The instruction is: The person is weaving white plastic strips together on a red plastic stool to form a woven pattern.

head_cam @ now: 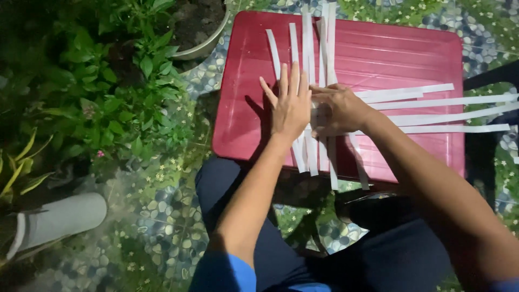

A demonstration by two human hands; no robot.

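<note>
Several long white paper strips (310, 38) lie lengthwise on a red plastic stool top (389, 54), and several more white strips (443, 103) cross them from the right, interlaced in the middle. My left hand (291, 103) lies flat, fingers spread, pressing on the lengthwise strips. My right hand (338, 111) sits beside it with bent fingers on the crossing point of the strips; whether it pinches one is hidden.
Green leafy plants (108, 92) and a pot (208, 43) stand at the left. A grey pipe-like object (59, 219) lies at lower left. The floor (173, 216) has a pebble and flower pattern. My knees in dark trousers (281, 254) sit under the stool's near edge.
</note>
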